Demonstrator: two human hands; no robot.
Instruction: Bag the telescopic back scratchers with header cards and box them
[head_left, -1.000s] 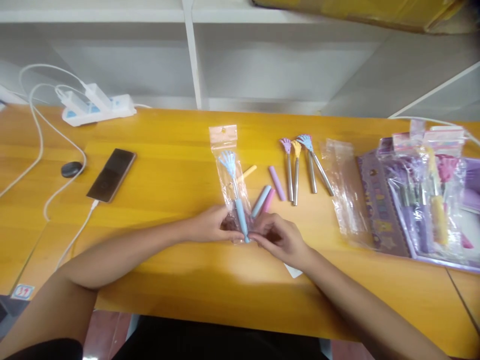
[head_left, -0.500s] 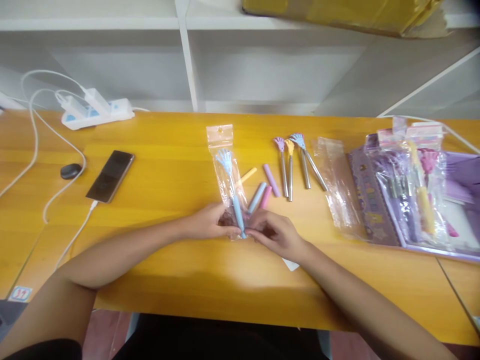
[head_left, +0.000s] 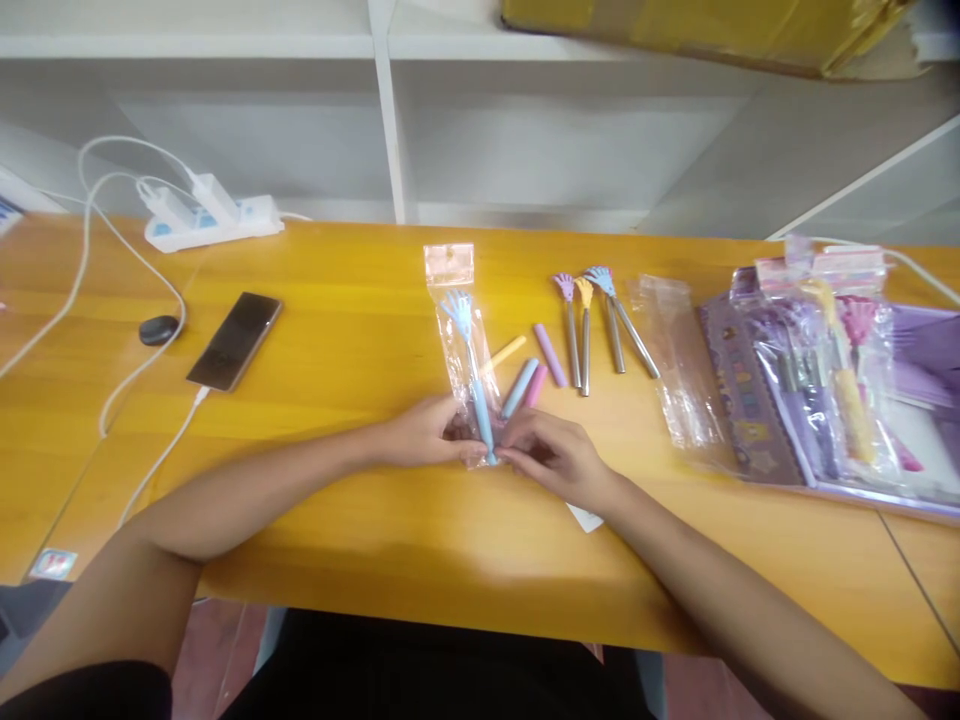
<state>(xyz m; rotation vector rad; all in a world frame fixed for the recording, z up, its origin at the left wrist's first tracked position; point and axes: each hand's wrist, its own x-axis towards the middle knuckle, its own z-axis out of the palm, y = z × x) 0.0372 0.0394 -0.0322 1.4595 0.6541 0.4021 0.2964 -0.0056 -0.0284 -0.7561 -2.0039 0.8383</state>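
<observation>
A blue back scratcher with a hand-shaped head lies inside a clear plastic bag. My left hand is closed round the lower left side of the bag. The fingers of my right hand pinch at the bag's bottom end, beside the handle's tip. Just beyond my hands lie loose handle sleeves: a yellow one, a purple one, a blue one and a pink one. Farther right are metal-stemmed scratchers with purple, yellow and blue heads.
An empty clear bag lies beside a purple box holding several bagged scratchers. To the left are a phone on a charging cable, a black mouse and a power strip. A white card sits partly under my right wrist.
The whole view has shifted slightly, so things appear a little farther right. Both hands keep their grip on the bagged scratcher, with hardly any other movement.
</observation>
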